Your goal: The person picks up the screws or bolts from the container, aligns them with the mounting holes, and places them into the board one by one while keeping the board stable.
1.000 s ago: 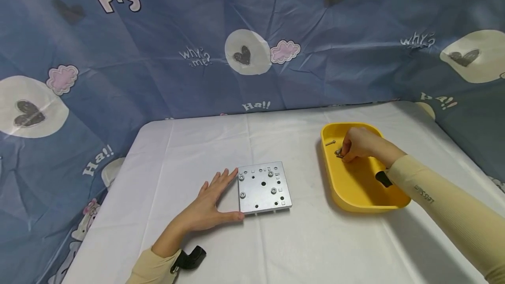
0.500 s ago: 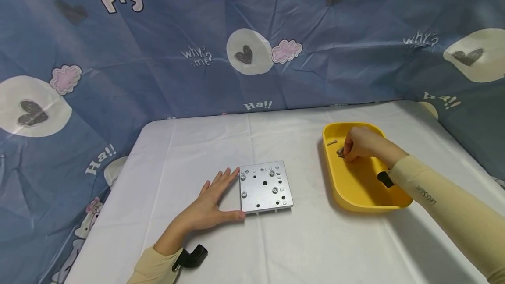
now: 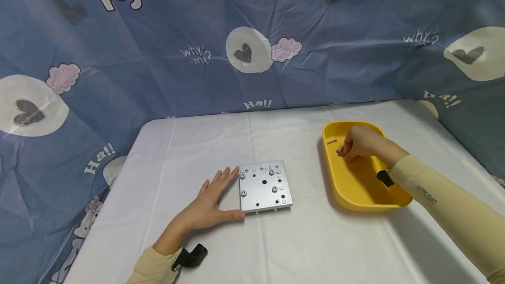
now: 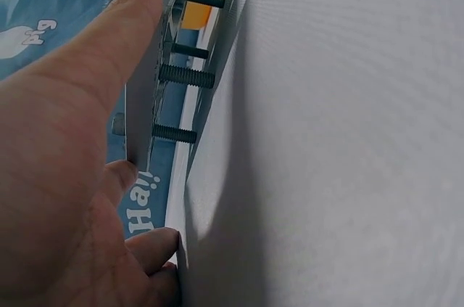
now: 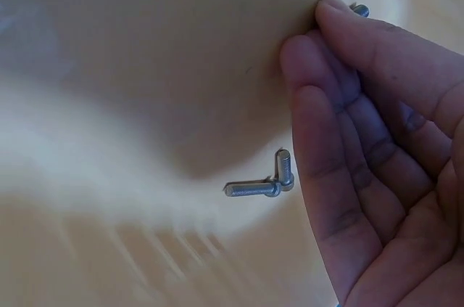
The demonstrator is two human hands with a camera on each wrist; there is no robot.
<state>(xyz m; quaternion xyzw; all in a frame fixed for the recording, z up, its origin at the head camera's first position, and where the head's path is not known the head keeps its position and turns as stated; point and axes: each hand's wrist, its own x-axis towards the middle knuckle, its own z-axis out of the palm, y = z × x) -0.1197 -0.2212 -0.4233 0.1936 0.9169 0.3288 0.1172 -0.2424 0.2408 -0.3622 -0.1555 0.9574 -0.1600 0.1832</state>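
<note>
My left hand (image 3: 209,207) lies beside a square metal plate (image 3: 256,194), fingers spread and straight. Its thumb touches the plate's near left corner, and the index finger reaches the far left corner. Several socket-head bolts stand in the plate's holes; their threaded shanks (image 4: 186,76) stick out underneath in the left wrist view. Inside a yellow tray (image 3: 368,208), my right hand (image 3: 360,143) pinches with thumb and curled fingers. A bolt's end (image 5: 360,11) shows behind the thumb, the rest hidden. Two bolts (image 5: 251,189) lie crosswise on the tray floor by the fingers.
One bolt (image 3: 332,141) lies near the tray's left wall. The tray stands at the right on a white-covered table (image 3: 300,249). A blue printed cloth (image 3: 189,78) hangs behind the table. A black wrist mount (image 3: 192,256) sits under the left sleeve.
Both hands stay in their places. Only slight shifts show at the right fingertips and the bolts by them.
</note>
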